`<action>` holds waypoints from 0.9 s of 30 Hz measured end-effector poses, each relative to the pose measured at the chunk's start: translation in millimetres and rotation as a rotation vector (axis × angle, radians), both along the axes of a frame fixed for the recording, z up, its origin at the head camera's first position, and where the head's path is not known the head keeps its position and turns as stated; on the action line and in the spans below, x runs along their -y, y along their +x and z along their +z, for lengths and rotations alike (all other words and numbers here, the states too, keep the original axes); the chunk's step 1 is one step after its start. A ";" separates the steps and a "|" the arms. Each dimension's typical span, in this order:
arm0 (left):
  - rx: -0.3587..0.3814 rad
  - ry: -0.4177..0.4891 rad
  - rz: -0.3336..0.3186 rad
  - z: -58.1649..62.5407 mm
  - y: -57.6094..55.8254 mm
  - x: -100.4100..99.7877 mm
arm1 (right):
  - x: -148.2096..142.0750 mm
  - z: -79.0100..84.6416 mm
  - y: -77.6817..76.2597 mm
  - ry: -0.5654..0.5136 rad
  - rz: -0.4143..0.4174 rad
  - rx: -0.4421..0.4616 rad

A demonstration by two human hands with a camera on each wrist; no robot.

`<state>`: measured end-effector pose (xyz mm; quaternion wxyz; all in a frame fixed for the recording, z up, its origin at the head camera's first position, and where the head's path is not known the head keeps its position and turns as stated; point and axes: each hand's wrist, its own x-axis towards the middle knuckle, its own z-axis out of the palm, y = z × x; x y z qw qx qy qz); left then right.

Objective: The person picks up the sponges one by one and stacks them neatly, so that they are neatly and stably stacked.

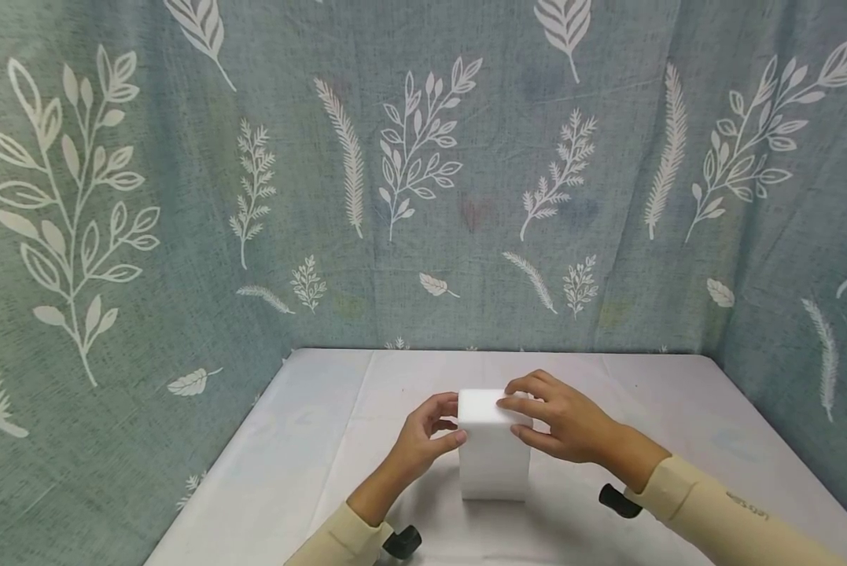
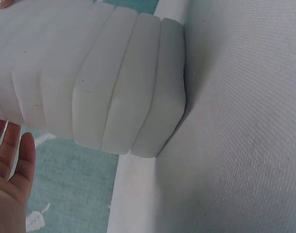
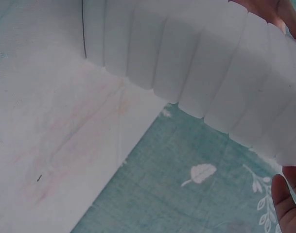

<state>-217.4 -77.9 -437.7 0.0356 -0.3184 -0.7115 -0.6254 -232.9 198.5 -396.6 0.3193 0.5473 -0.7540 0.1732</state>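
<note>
A tall stack of white sponge blocks (image 1: 494, 464) stands upright, its flat layers showing as seams in both wrist views. My left hand (image 1: 426, 432) is at the stack's upper left side, with the thumb at the front corner and the other fingers farther back. Those fingers (image 2: 26, 155) look loosely extended beside the upper layers in the left wrist view. Over the upper right edge is my right hand (image 1: 561, 417), fingers spread across the top face and thumb by the front right edge. In the right wrist view, its fingertips (image 3: 281, 191) meet the topmost layers.
The stack stands on a white-covered table (image 1: 366, 377). Green-blue cloth (image 1: 423, 181) with white leaf prints hangs behind the table and on both sides. Each sleeve carries a black wrist mount, one on the left (image 1: 403, 542) and one on the right (image 1: 619, 501).
</note>
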 end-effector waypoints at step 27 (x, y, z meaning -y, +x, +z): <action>-0.051 -0.022 0.024 2.1 0.8 13.7 | -16.3 -14.7 7.8 -0.007 -0.128 0.064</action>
